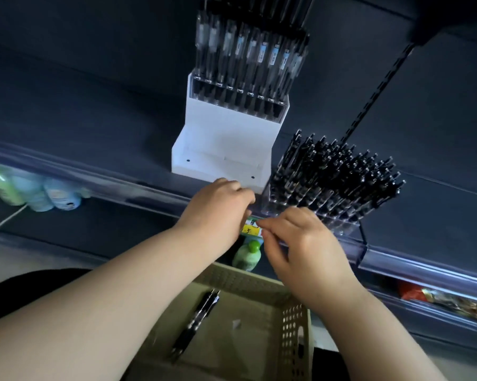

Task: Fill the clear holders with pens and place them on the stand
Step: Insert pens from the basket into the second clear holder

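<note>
A white stepped stand (226,138) sits on the dark shelf. Its upper tiers carry clear holders with rows of black pens (248,59). To its right, at the shelf's front edge, stands a clear holder (339,224) packed with black pens (339,171). My left hand (218,207) curls its fingers around that holder's near-left corner, just under the stand's lowest step. My right hand (300,248) hovers in front of the holder with thumb and fingers pinched together; nothing shows between them. Two black pens (196,323) lie in the beige basket (295,325) below.
A clear rail (424,268) runs along the shelf's front edge. On the lower shelf are a green bottle (247,255), pale bottles (31,188) at far left and red packets (435,295) at right. A slotted upright (377,86) rises behind the holder.
</note>
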